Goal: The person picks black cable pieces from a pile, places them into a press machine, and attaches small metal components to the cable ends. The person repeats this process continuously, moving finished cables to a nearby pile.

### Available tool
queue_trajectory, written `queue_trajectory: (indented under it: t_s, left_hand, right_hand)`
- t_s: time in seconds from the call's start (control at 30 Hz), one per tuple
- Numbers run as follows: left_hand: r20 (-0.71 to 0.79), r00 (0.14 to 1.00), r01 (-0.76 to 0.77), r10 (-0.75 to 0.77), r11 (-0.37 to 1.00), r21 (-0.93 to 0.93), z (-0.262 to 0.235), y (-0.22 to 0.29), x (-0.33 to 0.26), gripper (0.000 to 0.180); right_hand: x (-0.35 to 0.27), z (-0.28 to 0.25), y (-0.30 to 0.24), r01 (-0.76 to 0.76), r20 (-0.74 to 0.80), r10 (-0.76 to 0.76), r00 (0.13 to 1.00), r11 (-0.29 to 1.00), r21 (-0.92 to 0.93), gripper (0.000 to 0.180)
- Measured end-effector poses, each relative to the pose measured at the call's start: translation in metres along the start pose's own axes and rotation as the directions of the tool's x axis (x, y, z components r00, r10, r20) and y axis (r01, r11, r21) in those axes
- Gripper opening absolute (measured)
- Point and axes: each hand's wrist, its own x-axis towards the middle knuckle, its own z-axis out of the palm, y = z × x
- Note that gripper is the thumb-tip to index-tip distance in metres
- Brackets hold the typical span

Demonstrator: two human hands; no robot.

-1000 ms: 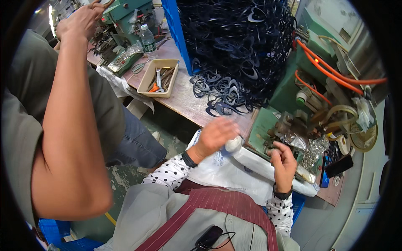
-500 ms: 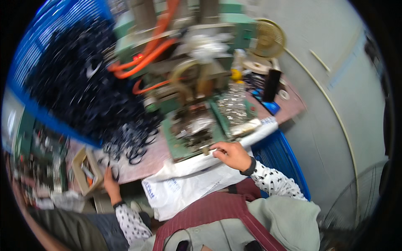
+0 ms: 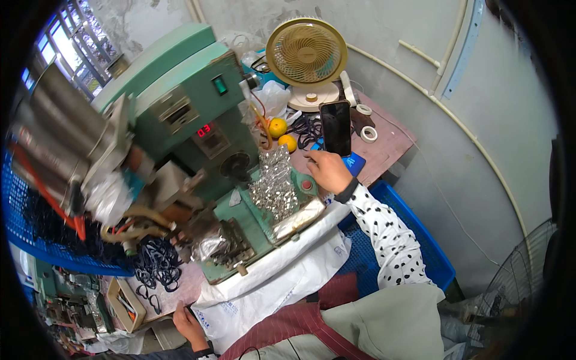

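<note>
Grey walls (image 3: 396,84) close off the far and right sides of my view, and a pinkish table (image 3: 393,132) runs beneath a green machine (image 3: 180,114). I have the right hand (image 3: 329,172) over the table's right part, just right of the machine's red button (image 3: 306,185) and near side of an upright black phone (image 3: 336,129). Its thumb and forefinger point left, the other fingers curled; I cannot tell whether they pinch anything. Small shiny metal pieces (image 3: 273,189) lie heaped on the machine's base, left of that hand, and a blue flat object (image 3: 356,164) shows just beyond it.

I have the left hand (image 3: 189,327) at the near left edge of the table, beside a white sack (image 3: 282,288). Its fingers look close together, but I cannot make out a grip from here. Dark loops (image 3: 157,264) lie piled farther off, with a cream tray (image 3: 137,318) to their left. At the far end I see a fan (image 3: 306,51), 2 orange fruits (image 3: 278,127) and 2 white rings (image 3: 370,140). Below the right forearm sits a blue crate (image 3: 432,258).
</note>
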Motion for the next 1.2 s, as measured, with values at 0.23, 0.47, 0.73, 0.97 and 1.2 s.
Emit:
queue_trajectory:
  t_s: [0.23,0.47,0.73,0.97,1.2]
  left_hand:
    - [0.164,0.985,-0.058,0.057,0.998,0.003,-0.004,0.046,-0.002,0.029]
    - [0.16,0.986,-0.053,0.042,0.997,0.063,-0.002,0.07,-0.002,0.03]
    - [0.181,0.983,-0.039,0.021,0.994,0.098,0.003,0.08,0.008,0.027]
    - [0.167,0.986,-0.038,0.017,0.991,0.125,0.006,0.087,0.007,0.025]
    - [0.157,0.987,-0.002,-0.016,0.994,0.113,0.011,0.085,0.006,0.024]
  right_hand:
    - [0.064,0.04,0.023,0.05,0.001,-0.05,0.999,0.997,0.063,0.025]
    - [0.13,0.078,0.028,0.01,0.075,-0.026,0.997,0.98,0.2,0.028]
    - [0.177,0.141,0.051,-0.143,0.399,0.215,0.892,0.969,-0.203,0.028]
    - [0.189,0.159,0.062,-0.167,0.3,0.21,0.93,0.973,-0.161,0.021]
    - [0.194,0.181,0.069,0.163,0.551,0.031,0.834,0.94,-0.3,0.03]
